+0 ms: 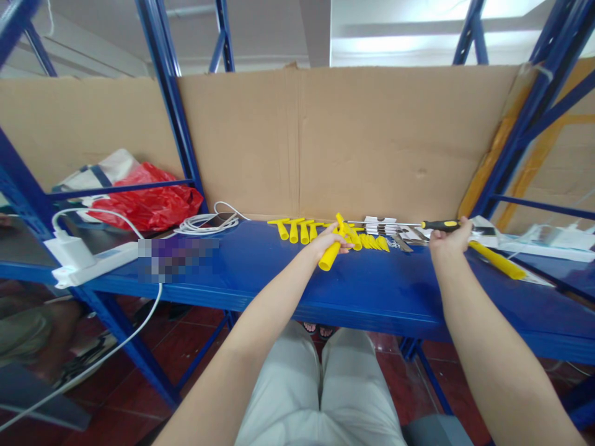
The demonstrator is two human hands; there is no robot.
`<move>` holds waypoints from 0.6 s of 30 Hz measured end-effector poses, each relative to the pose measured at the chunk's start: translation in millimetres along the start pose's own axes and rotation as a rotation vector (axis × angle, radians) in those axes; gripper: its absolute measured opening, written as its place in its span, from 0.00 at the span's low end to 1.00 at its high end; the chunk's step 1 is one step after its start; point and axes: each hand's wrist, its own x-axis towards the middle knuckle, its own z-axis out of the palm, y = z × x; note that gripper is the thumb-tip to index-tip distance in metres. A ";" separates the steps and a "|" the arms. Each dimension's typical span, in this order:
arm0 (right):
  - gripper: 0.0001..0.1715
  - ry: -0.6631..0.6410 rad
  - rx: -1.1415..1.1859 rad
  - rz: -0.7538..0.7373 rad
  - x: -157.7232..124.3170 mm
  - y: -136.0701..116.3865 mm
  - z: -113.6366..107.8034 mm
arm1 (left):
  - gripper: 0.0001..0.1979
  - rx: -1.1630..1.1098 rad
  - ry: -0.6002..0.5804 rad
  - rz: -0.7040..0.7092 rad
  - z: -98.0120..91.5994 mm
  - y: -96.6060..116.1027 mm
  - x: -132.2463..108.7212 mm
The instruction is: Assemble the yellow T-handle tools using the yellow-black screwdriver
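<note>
My left hand (331, 238) is wrapped round a yellow T-shaped plastic handle (330, 256), held above the blue shelf. In my right hand (450, 236) is a screwdriver (437, 225) with a black and yellow grip. Its long shaft lies level and points left toward the head of the yellow piece; whether the tip touches it I cannot tell. Behind my left hand, several like yellow handles (293, 231) stand in a row. Between my hands lie small flat yellow pieces (374, 243), metal blades (402, 242) and small screws (393, 243).
White-and-dark packets (380, 224) lie by the cardboard back panel (372, 136). A yellow tube (497, 260) rests at right. Leftward are a coiled white cable (199, 224), a red plastic bag (153, 198) and a power strip (106, 260). Blue uprights (170, 93) frame the shelf. Another person's leg shows at lower left.
</note>
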 end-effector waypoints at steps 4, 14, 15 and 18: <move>0.14 0.059 0.028 0.016 -2.1 -0.2 -0.2 | 0.47 0.004 -0.004 -0.004 0.7 0.7 -1.4; 0.12 0.099 0.049 0.021 -1.1 1.7 -3.7 | 0.49 0.032 -0.024 -0.002 3.5 3.0 -5.6; 0.12 0.104 0.048 0.016 -0.9 2.1 -3.6 | 0.49 0.047 -0.022 0.004 3.3 2.3 -5.0; 0.13 0.140 0.046 0.010 -1.0 2.6 -2.2 | 0.50 0.091 -0.022 0.033 2.2 -0.5 -2.3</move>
